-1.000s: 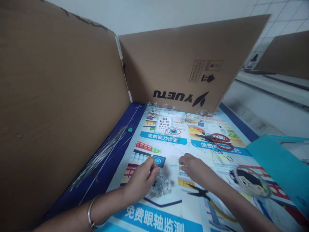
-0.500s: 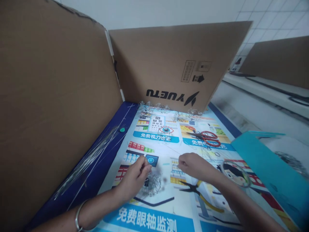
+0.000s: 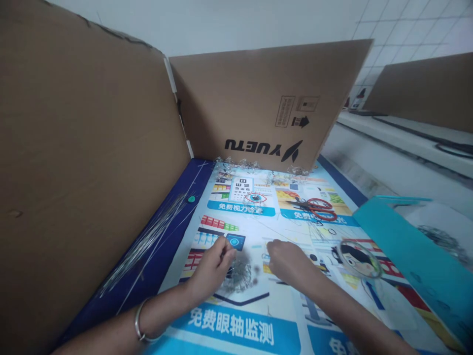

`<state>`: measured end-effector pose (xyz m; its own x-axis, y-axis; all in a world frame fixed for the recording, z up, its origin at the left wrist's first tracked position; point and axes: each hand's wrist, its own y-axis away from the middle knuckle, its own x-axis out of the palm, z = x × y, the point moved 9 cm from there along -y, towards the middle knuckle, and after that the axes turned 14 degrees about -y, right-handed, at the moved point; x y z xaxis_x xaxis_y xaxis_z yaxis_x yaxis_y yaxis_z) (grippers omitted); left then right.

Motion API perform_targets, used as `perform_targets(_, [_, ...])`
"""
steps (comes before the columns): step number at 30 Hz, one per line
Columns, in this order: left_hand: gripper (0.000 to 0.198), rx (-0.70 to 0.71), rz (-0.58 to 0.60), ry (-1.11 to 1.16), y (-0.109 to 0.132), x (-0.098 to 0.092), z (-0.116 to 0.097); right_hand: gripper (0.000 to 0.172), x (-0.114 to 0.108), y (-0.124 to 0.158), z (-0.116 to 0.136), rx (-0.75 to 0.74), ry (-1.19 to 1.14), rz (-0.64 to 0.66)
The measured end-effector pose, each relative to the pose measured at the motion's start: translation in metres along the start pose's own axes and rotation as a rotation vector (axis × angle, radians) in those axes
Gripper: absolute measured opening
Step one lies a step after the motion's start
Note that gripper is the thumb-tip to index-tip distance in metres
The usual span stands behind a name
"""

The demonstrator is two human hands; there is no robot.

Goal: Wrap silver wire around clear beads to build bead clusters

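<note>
My left hand point(image 3: 213, 265) is closed in a pinch, thumb against fingers, just above and left of a tangled clump of silvery wire point(image 3: 239, 276). Across from it, my right hand point(image 3: 286, 259) is curled shut over the printed sheet. Whatever either hand pinches is too thin or hidden to make out. A faint thin wire point(image 3: 269, 229) lies beyond the right hand, one end near its knuckles. Only a dark jaw tip of the pliers point(image 3: 283, 282) shows; my right forearm covers the rest.
Red-handled scissors point(image 3: 320, 209) lie farther back. A bundle of straight wires point(image 3: 148, 241) rests at left near a green blob point(image 3: 191, 199). Wire pieces line the back cardboard panel point(image 3: 207, 98). At right are a clear round ring point(image 3: 379, 268) and a teal folder point(image 3: 399, 241).
My right hand has shifted left and toward me, its forearm now covering most of the pliers. My left hand stays pinched near the wire clump. The camera view has shifted slightly.
</note>
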<state>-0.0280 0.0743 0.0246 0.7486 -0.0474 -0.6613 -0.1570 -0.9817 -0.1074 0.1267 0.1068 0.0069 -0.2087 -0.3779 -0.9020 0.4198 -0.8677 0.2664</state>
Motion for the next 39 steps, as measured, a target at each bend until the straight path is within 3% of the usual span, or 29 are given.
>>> perform_targets(5, [0.019, 0.012, -0.004, -0.009, 0.001, 0.000, -0.001, 0.024, -0.033, 0.020, -0.009, -0.111, -0.177, 0.069])
perform_targets(8, [0.019, 0.000, 0.004, 0.005, 0.001, 0.001, 0.000, 0.032, -0.051, 0.030, -0.021, -0.103, -0.200, 0.026])
perform_targets(14, [0.019, 0.013, 0.024, 0.031, 0.000, 0.004, 0.000, 0.015, -0.026, 0.031, -0.012, -0.105, -0.128, 0.014])
perform_targets(20, [0.017, 0.007, 0.055, -0.002, 0.002, 0.008, 0.000, 0.018, -0.006, 0.022, -0.011, -0.073, -0.056, -0.039])
perform_targets(26, [0.017, -0.009, 0.074, 0.019, 0.004, 0.008, -0.002, 0.014, -0.008, 0.018, -0.007, -0.133, -0.118, -0.148])
perform_targets(32, [0.019, 0.029, 0.074, 0.045, 0.002, 0.007, -0.001, 0.013, -0.028, 0.021, 0.026, -0.265, -0.211, -0.421])
perform_targets(39, [0.020, 0.089, 0.106, 0.044, 0.002, 0.007, -0.008, 0.012, -0.027, 0.026, 0.054, -0.455, -0.293, -0.602])
